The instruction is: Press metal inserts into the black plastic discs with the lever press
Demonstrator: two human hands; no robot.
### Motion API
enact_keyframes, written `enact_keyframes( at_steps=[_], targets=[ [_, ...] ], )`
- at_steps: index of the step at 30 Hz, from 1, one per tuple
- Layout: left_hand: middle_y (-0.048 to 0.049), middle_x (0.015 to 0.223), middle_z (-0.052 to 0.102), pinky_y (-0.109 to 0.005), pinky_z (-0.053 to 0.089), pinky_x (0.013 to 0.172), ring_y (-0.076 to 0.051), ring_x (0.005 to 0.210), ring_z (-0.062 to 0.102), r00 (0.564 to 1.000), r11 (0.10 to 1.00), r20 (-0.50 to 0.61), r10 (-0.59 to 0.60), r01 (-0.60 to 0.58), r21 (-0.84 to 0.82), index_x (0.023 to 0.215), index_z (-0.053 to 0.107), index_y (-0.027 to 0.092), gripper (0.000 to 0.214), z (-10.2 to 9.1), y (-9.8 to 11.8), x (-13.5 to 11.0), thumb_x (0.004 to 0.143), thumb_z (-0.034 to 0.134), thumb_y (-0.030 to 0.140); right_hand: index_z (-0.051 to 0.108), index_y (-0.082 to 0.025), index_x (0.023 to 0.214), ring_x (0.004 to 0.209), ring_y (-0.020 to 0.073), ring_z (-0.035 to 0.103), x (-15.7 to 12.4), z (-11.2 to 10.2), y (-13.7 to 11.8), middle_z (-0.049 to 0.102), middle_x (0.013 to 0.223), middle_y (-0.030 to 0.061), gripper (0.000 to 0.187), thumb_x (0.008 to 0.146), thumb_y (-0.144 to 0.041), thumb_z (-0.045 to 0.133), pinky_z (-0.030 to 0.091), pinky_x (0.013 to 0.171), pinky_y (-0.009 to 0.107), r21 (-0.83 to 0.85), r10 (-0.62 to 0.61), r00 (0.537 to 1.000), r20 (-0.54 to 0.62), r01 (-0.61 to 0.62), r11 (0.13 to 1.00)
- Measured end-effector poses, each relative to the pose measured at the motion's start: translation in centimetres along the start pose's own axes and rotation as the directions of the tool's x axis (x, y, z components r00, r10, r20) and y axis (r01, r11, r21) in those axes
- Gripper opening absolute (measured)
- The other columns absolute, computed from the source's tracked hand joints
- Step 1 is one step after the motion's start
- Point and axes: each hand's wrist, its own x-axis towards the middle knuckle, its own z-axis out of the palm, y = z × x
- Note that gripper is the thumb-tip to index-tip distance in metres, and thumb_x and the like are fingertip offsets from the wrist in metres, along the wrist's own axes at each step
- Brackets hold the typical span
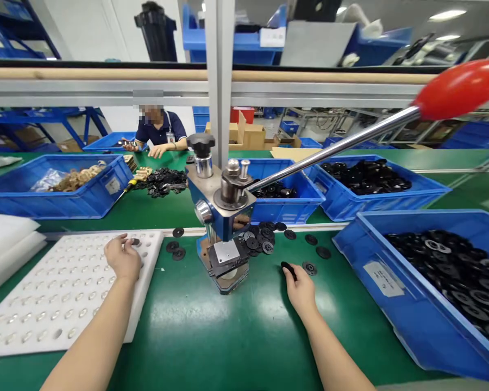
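Observation:
My left hand [123,257] is over the far right part of a white foam tray [152,282], its fingers curled together. A small dark round spot shows at the fingertips, and I cannot tell whether it is a held piece or a hole. Rows of small shiny round pieces sit in the tray's holes. Above the green table, my right hand [300,288] pinches a black disc [288,270] between thumb and fingers. Between my hands stands a hand press [224,206] with a red-knobbed lever [338,149]. A black fixture with a metal plate [226,252] lies at its base.
Black discs [264,236] are heaped beside the press, with several loose ones around. Blue bins of black parts [367,244] stand right and behind; another blue bin [93,201] is at left. White foam sheets [8,244] lie far left. Across the table sits a co-worker [163,130].

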Motion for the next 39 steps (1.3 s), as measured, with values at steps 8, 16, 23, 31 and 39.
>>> enact_keyframes(
  at_steps=[8, 16, 23, 31, 39],
  targets=[
    [-0.0054, 0.081, 0.064, -0.036, 0.056, 0.065, -0.02, 0.071, 0.067, 0.996, 0.94, 0.079, -0.029, 0.054, -0.338, 0.079, 0.046, 0.021, 0.022, -2.1, 5.5, -5.6, 0.092, 0.042, 0.037, 0.068, -0.018, 0.097, 0.085, 0.025, 0.067, 0.5, -0.1, -2.4, 0.072, 0.092, 0.0126, 0.048, 0.086, -0.06, 0.048, 0.054, 0.081, 0.039, 0.171, 0.089, 0.994, -0.055, -0.079, 0.982],
    [-0.0042, 0.082, 0.071, -0.025, 0.048, 0.052, -0.015, 0.059, 0.062, 0.557, 0.753, 0.829, -0.054, 0.567, -0.332, 0.088, 0.054, 0.022, 0.037, -2.6, 6.0, -20.9, 0.071, 0.078, 0.043, 0.067, -0.017, 0.103, 0.081, 0.0204, 0.067, -7.3, 0.7, -7.0, 0.073, 0.088, 0.0083, 0.044, 0.089, -0.057, 0.054, 0.055, 0.073, 0.029, 0.31, 0.039, 0.986, 0.16, -0.088, 0.947],
    [-0.0033, 0.08, 0.07, -0.03, 0.051, 0.066, -0.017, 0.064, 0.061, 0.438, 0.936, 0.861, 0.261, 0.102, -0.336, 0.098, 0.067, 0.022, 0.02, -1.5, 5.3, -25.8, 0.079, 0.066, 0.028, 0.067, -0.019, 0.097, 0.077, 0.017, 0.068, -12.7, 0.2, -12.3, 0.071, 0.084, 0.0048, 0.029, 0.097, -0.041, 0.048, 0.055, 0.069, 0.026, 0.442, -0.038, 0.922, 0.386, -0.149, 0.885],
    [-0.0047, 0.08, 0.072, -0.03, 0.052, 0.066, -0.017, 0.063, 0.061, 0.475, 0.932, 0.81, 0.345, -0.069, -0.356, 0.1, 0.07, 0.02, 0.018, -1.5, 4.7, -25.9, 0.085, 0.064, 0.027, 0.065, -0.02, 0.119, 0.098, 0.0182, 0.069, -12.9, 0.0, -12.1, 0.072, 0.106, 0.0086, 0.029, 0.099, -0.026, 0.044, 0.058, 0.089, 0.033, 0.435, -0.238, 0.93, 0.279, 0.098, 0.895],
    [-0.0104, 0.101, 0.074, -0.035, 0.054, 0.08, -0.021, 0.083, 0.068, 0.468, 0.943, 0.833, 0.294, 0.002, -0.333, 0.112, 0.067, 0.02, 0.027, -1.1, 2.5, -26.4, 0.092, 0.057, 0.035, 0.039, -0.023, 0.15, 0.14, 0.0224, 0.045, -13.5, 0.2, -11.6, 0.049, 0.149, 0.0119, 0.053, 0.097, -0.019, 0.044, 0.042, 0.115, 0.049, 0.387, -0.438, 0.833, 0.337, 0.301, 0.871]
  ],
)
